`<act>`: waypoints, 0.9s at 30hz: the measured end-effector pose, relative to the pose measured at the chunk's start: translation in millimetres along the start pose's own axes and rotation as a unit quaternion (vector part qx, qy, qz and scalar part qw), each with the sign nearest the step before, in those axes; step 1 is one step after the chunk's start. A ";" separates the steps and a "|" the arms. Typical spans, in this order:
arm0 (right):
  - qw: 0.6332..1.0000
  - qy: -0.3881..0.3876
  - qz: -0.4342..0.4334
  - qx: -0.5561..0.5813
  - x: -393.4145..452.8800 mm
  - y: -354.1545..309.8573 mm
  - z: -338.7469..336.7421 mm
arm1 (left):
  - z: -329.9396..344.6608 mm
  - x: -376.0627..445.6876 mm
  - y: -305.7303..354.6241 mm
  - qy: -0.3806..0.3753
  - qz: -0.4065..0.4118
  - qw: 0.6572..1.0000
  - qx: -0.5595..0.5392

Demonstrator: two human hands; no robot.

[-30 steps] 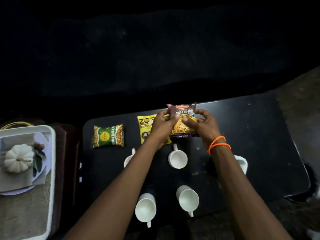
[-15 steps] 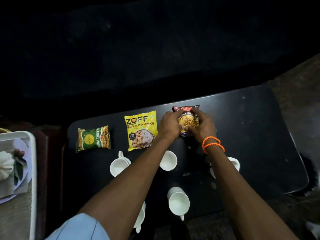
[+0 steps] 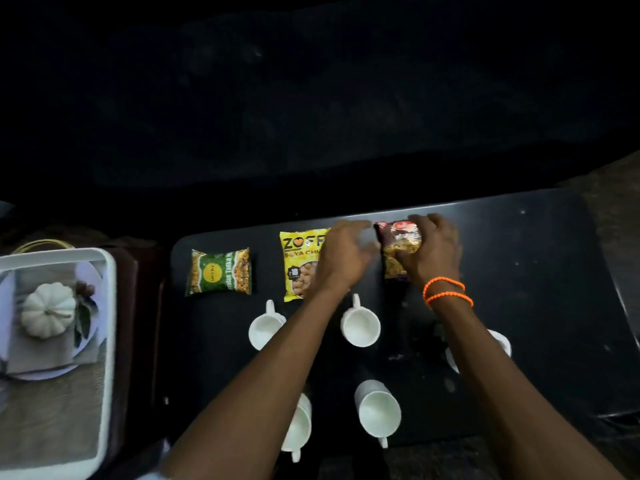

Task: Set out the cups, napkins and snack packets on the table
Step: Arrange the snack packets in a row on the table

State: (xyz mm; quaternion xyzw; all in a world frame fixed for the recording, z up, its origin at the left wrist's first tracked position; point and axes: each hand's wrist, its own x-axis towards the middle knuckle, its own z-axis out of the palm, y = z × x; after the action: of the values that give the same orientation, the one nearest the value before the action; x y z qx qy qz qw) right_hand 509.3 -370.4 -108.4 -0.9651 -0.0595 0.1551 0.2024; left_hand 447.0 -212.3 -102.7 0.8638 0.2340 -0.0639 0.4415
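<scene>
Black table top point(image 3: 519, 271) carries everything, so we place things vs. the yellow soya-chunks packet point(image 3: 298, 252), which lies flat in the far row. Just right of it lies the dark maroon mixture packet point(image 3: 394, 251), flat on the table. Our right hand point(image 3: 434, 252) sits on that packet's right half, fingers curled over its top edge & side, gripping it; two orange bead bands point(image 3: 446, 293) ring the wrist. Our left hand point(image 3: 344, 259) hangs over the yellow packet's right part, fingers loosely spread & reaching toward the maroon packet's left edge; it's blurred, so we can't tell if the tips touch it. It holds nothing. Left of the yellow packet, a gap away, lies the green packet point(image 3: 218, 271). Nearer us than the yellow packet stand five white cups, mouths up: one point(image 3: 265, 329) below-left, one point(image 3: 360, 327) below-right, one point(image 3: 498, 344) far right partly behind the right forearm, two point(image 3: 379, 412) closest to us. Well left, off the table, a white tray point(image 3: 109, 306) holds a small white pumpkin point(image 3: 48, 310) on a folded napkin point(image 3: 38, 355).
</scene>
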 end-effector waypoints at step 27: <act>0.959 -0.155 -0.235 -0.043 -71.0 -216.9 125.7 | -170.5 -66.6 -189.1 0.050 -0.150 0.987 0.031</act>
State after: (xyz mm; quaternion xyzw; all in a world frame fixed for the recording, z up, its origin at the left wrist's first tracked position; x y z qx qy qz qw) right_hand 390.2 -138.7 -109.5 -0.8960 -0.3215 0.2478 0.1802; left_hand 284.7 -5.7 -117.6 0.8341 0.3806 -0.0936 0.3882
